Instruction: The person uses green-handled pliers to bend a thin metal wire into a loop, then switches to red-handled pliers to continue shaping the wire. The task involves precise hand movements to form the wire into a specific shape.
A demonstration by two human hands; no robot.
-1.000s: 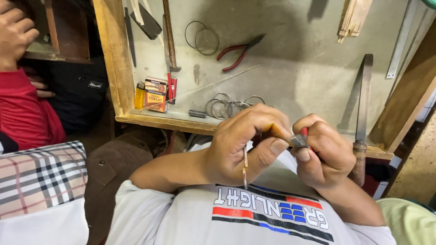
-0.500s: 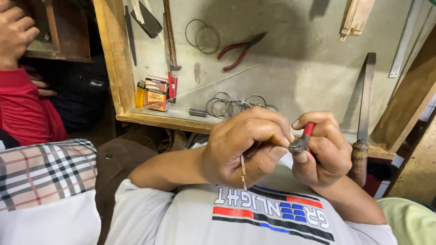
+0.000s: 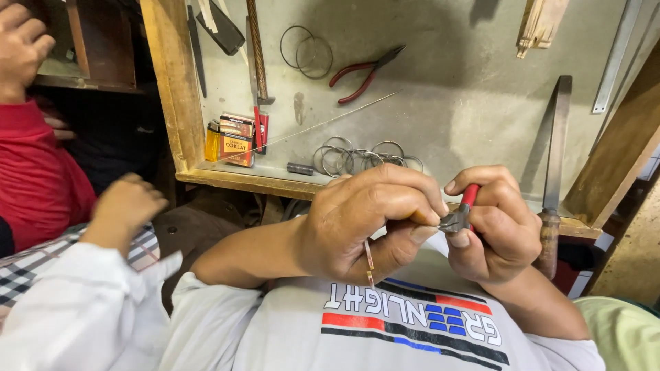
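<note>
Head view: wooden-framed workbench point(image 3: 180, 103) bearing red-handled pliers point(image 3: 364, 70) and loose wire rings point(image 3: 357, 158). Left hand point(image 3: 364, 220) clenched around a thin wire point(image 3: 369, 255) held above the lap; right hand point(image 3: 498, 223) grasping small red-handled pliers point(image 3: 459, 214), jaws at the wire's upper end.

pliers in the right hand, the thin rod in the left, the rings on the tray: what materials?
Pliers: grey bare-metal jaws, glossy red handle, likely plastic. Rod in left hand: thin, coppery-tan, probably metal wire. Rings: thin grey wire loops, dull sheen, likely steel.
</note>
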